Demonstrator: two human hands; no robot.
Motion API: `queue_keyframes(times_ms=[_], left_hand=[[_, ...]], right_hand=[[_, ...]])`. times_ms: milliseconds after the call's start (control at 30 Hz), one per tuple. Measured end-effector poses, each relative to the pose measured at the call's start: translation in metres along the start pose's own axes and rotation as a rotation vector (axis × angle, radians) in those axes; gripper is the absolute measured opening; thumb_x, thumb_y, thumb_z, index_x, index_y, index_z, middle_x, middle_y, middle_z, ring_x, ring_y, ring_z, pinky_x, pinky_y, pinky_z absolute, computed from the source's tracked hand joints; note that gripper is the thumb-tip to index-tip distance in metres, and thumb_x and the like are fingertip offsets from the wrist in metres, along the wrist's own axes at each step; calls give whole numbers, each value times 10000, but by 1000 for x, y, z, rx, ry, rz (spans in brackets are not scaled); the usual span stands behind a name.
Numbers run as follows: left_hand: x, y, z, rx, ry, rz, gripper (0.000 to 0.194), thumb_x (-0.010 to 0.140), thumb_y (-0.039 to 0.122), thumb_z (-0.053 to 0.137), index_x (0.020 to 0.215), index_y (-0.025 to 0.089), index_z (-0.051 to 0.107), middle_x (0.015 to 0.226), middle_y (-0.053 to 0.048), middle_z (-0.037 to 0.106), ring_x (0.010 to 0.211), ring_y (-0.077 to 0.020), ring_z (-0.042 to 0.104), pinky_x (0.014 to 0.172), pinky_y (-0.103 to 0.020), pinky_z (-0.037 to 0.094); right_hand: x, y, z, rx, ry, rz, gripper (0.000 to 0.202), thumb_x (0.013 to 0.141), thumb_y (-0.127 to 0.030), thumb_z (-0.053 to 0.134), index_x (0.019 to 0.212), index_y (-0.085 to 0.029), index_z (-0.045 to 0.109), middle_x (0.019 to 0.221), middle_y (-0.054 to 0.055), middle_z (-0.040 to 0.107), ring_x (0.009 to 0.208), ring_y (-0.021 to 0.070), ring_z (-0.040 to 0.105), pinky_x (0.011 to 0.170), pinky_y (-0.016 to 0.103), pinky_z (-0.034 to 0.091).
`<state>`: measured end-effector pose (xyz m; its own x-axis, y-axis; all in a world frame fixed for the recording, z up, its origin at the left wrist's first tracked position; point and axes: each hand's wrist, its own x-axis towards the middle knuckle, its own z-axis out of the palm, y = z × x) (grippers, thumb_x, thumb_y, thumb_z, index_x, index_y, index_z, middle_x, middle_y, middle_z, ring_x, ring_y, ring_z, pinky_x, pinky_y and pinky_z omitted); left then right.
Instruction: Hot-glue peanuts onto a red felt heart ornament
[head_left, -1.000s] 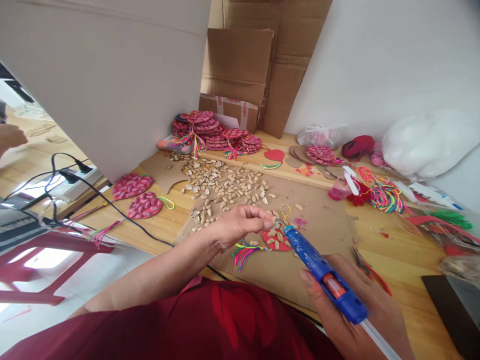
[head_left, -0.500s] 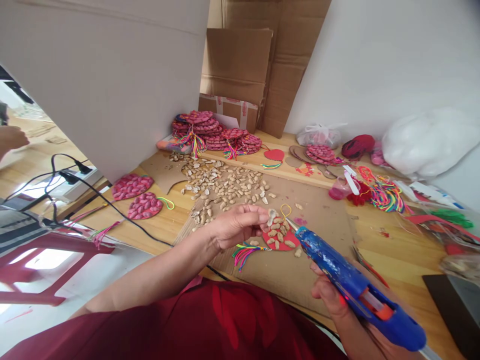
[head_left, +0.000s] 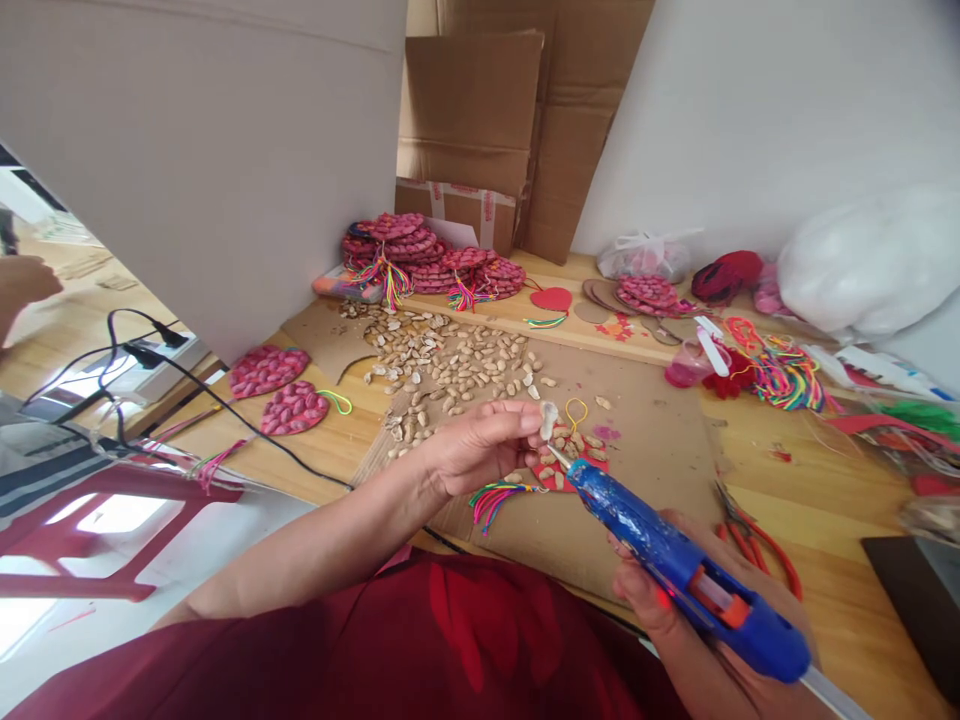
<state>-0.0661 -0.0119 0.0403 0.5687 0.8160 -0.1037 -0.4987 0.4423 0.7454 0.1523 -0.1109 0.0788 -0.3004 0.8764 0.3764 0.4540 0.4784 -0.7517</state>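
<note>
Between its thumb and fingers my left hand (head_left: pixel 487 440) pinches a peanut shell half (head_left: pixel 549 420), its hollow side showing. My right hand (head_left: pixel 675 620) is wrapped around a blue hot glue gun (head_left: pixel 660 550), whose metal nozzle is at the lower end of the shell. Under the nozzle lies a red heart-shaped piece (head_left: pixel 601 466) with several peanut shells on it, partly hidden by the gun and my left hand. A yellow cord loop (head_left: pixel 576 411) shows at its top and a multicoloured tassel (head_left: pixel 499 497) at its left. All of it rests on a cardboard sheet (head_left: pixel 660 440).
Loose peanut shells (head_left: pixel 465 365) cover the cardboard's far left. Two pink shell-covered hearts (head_left: pixel 292 408) lie farther left, near a black cable (head_left: pixel 300 465). Stacked finished pieces (head_left: pixel 405 250) stand at the back. Red-handled pliers (head_left: pixel 757 540) lie at the right, below colourful cords (head_left: pixel 780 375).
The glue gun's nozzle has moved left and down, from above the heart to the shell in my left hand. The shell is turned more upright. The pliers have come into fuller view.
</note>
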Motion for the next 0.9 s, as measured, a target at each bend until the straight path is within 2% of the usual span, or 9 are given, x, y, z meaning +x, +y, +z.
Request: queue_keyframes(times_ms=[233, 467, 667, 900], left_hand=[[0, -2, 0, 23, 12, -11, 383, 655, 430, 868, 738, 130, 645, 733, -3, 551, 709, -112, 521, 711, -255, 409], [-2, 0, 3, 47, 45, -21, 381, 640, 432, 877, 755, 127, 679, 740, -20, 602, 701, -116, 550, 716, -258, 422], [-2, 0, 3, 44, 51, -21, 377, 630, 427, 884, 742, 134, 676, 743, -21, 619, 698, -114, 553, 713, -257, 421], [-2, -1, 1, 30, 51, -30, 380, 620, 417, 893, 761, 129, 689, 733, -16, 616, 674, -107, 551, 698, -254, 418]], right_hand=[[1, 2, -1, -67, 29, -91, 102, 1000, -275, 602, 908, -231, 597, 797, -31, 596, 669, 133, 590, 595, 219, 441], [2, 0, 0, -123, 65, -111, 78, 1004, -273, 595, 945, -241, 636, 824, -13, 652, 678, 157, 638, 560, 236, 451], [0, -3, 0, -189, 74, -101, 144, 1027, -303, 575, 920, -233, 640, 818, 9, 667, 682, 178, 652, 519, 246, 440], [1, -3, -1, -183, 45, -115, 124, 1030, -276, 576, 921, -230, 616, 792, -17, 645, 648, 144, 631, 516, 237, 430]])
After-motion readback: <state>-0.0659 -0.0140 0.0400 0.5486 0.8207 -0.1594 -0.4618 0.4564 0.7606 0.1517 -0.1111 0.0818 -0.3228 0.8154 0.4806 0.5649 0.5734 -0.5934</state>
